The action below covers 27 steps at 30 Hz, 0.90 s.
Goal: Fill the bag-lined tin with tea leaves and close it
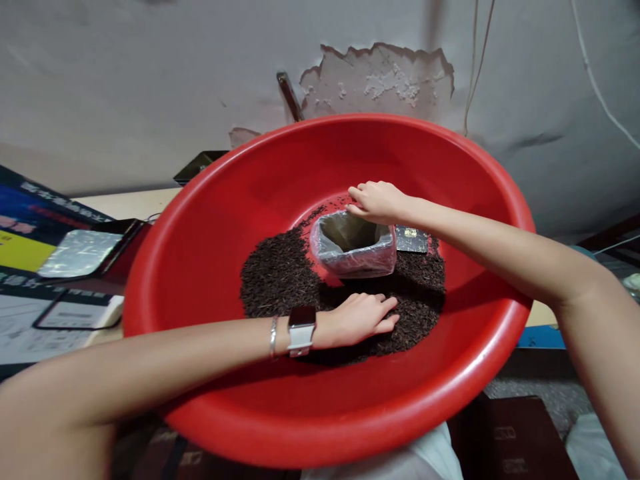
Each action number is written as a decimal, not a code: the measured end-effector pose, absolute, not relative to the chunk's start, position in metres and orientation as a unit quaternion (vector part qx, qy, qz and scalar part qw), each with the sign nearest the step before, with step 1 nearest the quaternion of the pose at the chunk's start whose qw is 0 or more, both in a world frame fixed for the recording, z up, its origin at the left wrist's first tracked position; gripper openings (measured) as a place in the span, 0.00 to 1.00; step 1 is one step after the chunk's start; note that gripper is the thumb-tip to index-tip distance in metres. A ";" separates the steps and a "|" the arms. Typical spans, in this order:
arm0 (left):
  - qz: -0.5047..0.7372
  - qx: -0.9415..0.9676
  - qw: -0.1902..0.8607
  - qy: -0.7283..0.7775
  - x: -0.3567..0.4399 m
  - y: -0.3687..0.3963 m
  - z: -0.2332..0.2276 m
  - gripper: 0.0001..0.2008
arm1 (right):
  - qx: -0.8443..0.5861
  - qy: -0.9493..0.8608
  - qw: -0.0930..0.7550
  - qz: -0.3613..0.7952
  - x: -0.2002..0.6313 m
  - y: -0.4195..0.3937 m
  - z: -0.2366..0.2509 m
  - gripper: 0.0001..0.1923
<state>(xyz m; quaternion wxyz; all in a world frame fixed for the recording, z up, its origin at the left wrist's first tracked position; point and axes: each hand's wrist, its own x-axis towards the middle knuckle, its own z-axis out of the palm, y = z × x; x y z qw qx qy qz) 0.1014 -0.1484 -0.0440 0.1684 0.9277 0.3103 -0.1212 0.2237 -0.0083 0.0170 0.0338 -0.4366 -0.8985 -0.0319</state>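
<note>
Red plastic basin [210, 220] holds a heap of dark loose tea [280, 277] at its centre. A plastic-lined bag [353, 243] sits on the heap. Right hand [376, 202] pinches the bag's far rim; left hand [360, 320] rests flat, released, on the tea before the bag.

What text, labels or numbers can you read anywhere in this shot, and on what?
None can be read.
Blue and yellow poster at far left: print blurred.
White sheet below it: print too small.
Dark packet in the red basin: gold mark, too small.
Watch on the left wrist: no text visible.
</note>
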 end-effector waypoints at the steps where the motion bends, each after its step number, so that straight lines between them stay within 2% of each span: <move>1: -0.104 0.932 0.163 0.307 0.100 -0.149 -0.034 0.15 | -0.442 -0.896 0.036 -0.019 0.223 -0.009 0.017 0.22; 6: 0.088 0.926 0.125 0.345 0.086 -0.129 0.019 0.15 | -0.462 -0.879 0.035 0.112 0.222 -0.012 0.025 0.24; 8: 0.165 0.899 0.103 0.392 0.076 -0.112 0.031 0.15 | -0.435 -0.888 0.008 0.149 0.222 -0.012 0.027 0.22; 11: 0.225 0.861 0.086 0.449 0.060 -0.088 0.036 0.16 | -0.401 -0.910 -0.016 0.108 0.222 -0.010 0.024 0.14; 16: 0.250 0.840 0.070 0.476 0.047 -0.070 0.030 0.17 | -0.418 -0.908 0.016 0.004 0.219 -0.013 0.017 0.22; 19: 0.242 0.851 0.046 0.464 0.046 -0.069 0.027 0.17 | -0.432 -0.901 0.036 -0.034 0.217 -0.016 0.018 0.21; 27: 0.129 0.891 -0.020 0.435 0.045 -0.066 0.016 0.15 | -0.417 -0.908 0.033 -0.016 0.216 -0.016 0.020 0.17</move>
